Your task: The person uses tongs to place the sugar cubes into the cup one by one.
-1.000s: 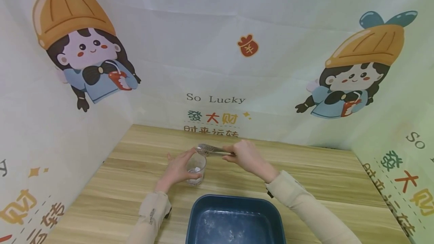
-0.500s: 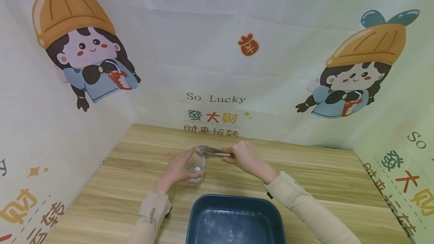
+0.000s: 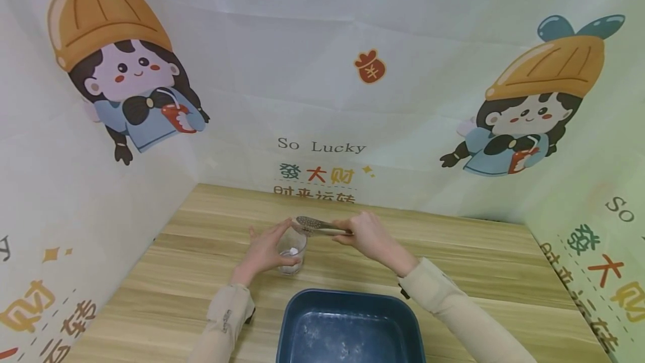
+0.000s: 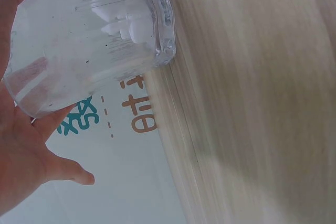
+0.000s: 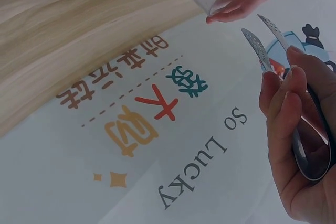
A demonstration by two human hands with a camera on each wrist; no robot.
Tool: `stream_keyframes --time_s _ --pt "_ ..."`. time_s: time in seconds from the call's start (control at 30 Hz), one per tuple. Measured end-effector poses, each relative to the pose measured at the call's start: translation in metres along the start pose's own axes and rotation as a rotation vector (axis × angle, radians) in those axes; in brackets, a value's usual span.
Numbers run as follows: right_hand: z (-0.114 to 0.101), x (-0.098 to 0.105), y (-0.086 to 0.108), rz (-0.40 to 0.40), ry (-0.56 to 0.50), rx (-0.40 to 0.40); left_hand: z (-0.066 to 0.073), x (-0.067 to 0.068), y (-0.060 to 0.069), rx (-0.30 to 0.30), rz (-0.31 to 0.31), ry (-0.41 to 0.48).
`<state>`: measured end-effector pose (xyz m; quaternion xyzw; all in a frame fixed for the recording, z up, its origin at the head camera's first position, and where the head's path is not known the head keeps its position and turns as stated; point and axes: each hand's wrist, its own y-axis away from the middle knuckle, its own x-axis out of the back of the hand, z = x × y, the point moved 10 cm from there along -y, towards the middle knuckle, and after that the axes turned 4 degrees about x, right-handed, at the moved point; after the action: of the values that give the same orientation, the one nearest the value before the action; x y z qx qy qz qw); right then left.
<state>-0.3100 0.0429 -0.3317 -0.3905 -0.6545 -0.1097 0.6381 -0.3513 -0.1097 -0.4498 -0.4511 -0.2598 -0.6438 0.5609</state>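
A clear glass [image 3: 292, 259] stands upright on the wooden table, with small white pieces [image 4: 126, 17] near its bottom. My left hand [image 3: 263, 251] holds the glass from the left, its thumb and fingers around the side. Metal tongs [image 5: 257, 48] with perforated tips are gripped in my right hand [image 3: 370, 235]. Over the glass's rim hang the tongs' tips, a little apart, and I see nothing between them in the right wrist view. What the white pieces are, I cannot tell.
A dark blue rectangular tray [image 3: 353, 299] sits at the table's front, nearer than the glass and cut off by the bottom of the head view. Printed cloth walls [image 3: 322, 99] enclose the wooden table [image 3: 478, 262] at the back and both sides.
The tongs and my right hand have shifted slightly to the right above the glass. The tongs' tips have spread a little. My left hand and the glass stay in place.
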Motion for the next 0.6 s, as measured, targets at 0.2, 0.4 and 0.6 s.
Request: stream_keyframes --time_s 0.2,0.4,0.6 --pt "-0.002 0.005 0.004 0.025 0.004 0.017 0.000 0.000 0.000 -0.009 0.006 0.004" --pt "-0.001 0.006 0.010 0.015 0.002 0.013 0.001 0.001 0.000 -0.014 0.008 -0.007" --pt "0.002 0.006 0.018 -0.019 0.002 -0.002 0.003 0.002 0.001 -0.010 0.006 -0.009"
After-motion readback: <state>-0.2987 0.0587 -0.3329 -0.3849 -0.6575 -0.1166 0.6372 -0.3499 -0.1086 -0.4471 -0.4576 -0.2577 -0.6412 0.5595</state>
